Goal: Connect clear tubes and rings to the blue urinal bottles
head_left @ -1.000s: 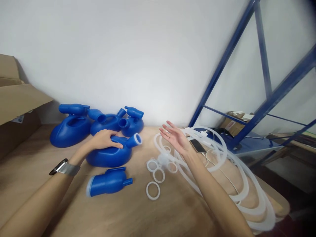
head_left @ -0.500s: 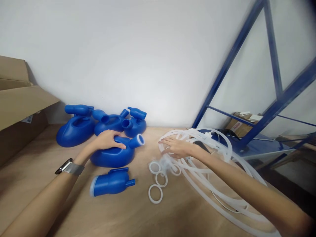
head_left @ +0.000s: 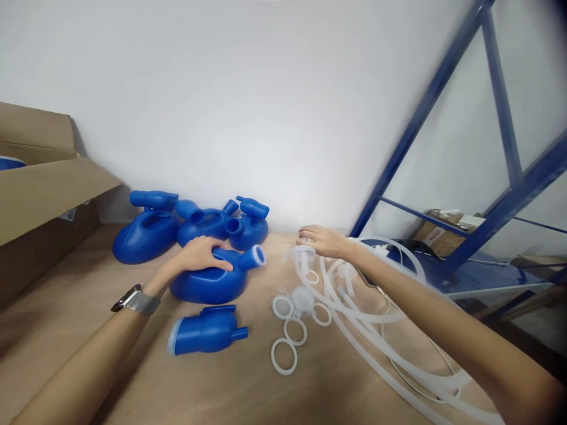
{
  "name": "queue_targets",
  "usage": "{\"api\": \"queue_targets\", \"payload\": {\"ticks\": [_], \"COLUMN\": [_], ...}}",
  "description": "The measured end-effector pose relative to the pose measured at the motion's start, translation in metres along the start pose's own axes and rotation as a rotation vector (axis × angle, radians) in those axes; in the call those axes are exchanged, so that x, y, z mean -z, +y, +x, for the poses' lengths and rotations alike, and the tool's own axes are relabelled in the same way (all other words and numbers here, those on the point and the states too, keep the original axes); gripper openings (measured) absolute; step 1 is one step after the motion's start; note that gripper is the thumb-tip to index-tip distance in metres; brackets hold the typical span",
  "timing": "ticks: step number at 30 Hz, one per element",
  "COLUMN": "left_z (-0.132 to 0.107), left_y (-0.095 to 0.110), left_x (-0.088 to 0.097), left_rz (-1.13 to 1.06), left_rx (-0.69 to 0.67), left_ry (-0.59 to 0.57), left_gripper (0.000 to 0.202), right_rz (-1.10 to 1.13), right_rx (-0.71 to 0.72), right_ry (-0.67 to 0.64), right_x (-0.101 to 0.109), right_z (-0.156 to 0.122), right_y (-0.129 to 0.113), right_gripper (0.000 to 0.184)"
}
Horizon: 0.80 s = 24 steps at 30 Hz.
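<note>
A blue plastic urinal bottle [head_left: 208, 287] with a pale ring on its angled neck lies on the table, my left hand [head_left: 206, 254] closed around its handle. My right hand [head_left: 325, 241] pinches a translucent cap with a stem [head_left: 304, 254] by its rim, beside the coiled clear tubing [head_left: 367, 319]. Below it on the tabletop are several white sealing rings [head_left: 284, 356] and another translucent cap [head_left: 303, 299]. In front of the bottle lies a blue funnel-like piece [head_left: 206, 332] with a pale rim and a narrow spout.
More blue bottles [head_left: 144, 239] with blue pieces on them stand against the wall. An open cardboard box [head_left: 48, 195] is at the left. A blue metal frame [head_left: 411, 124] rises at the right, with a small carton [head_left: 443, 233] behind it. A thin white cable runs among the tubing.
My right hand has lifted away from the rings and tubing, now with a translucent cap in its fingers. My left hand stays on the bottle. The view has shifted slightly left.
</note>
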<state>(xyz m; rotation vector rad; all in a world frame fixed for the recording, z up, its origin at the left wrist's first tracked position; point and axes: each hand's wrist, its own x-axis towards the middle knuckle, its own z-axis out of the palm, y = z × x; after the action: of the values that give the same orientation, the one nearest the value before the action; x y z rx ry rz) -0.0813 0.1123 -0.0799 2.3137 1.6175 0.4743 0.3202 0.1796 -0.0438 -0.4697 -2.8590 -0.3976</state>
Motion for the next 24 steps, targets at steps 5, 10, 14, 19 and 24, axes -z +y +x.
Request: {"api": "queue_targets", "payload": {"ticks": [5, 10, 14, 19, 24], "left_z": [0.0, 0.004, 0.006, 0.006, 0.004], "left_y": [-0.002, -0.008, -0.011, -0.011, -0.006], "left_x": [0.0, -0.005, -0.008, -0.008, -0.007], "left_rz": [-0.009, 0.032, 0.056, 0.038, 0.059], "left_rx": [0.0, -0.014, -0.019, -0.036, -0.012], "left_ry": [-0.006, 0.008, 0.021, 0.042, 0.032], "left_gripper": [0.066, 0.067, 0.064, 0.063, 0.061], "right_rz": [-0.379, -0.588, -0.587, -0.485, -0.217], "right_rx": [0.067, 0.086, 0.078, 0.064, 0.055], "right_ry": [-0.018, -0.075, -0.09, 0.015, 0.004], "right_x": [0.008, -0.004, -0.017, -0.036, -0.038], "right_z": [0.032, 0.057, 0.065, 0.073, 0.073], "right_y": [-0.001, -0.018, -0.031, -0.051, -0.066], "right_gripper": [0.039, 0.032, 0.047, 0.054, 0.061]}}
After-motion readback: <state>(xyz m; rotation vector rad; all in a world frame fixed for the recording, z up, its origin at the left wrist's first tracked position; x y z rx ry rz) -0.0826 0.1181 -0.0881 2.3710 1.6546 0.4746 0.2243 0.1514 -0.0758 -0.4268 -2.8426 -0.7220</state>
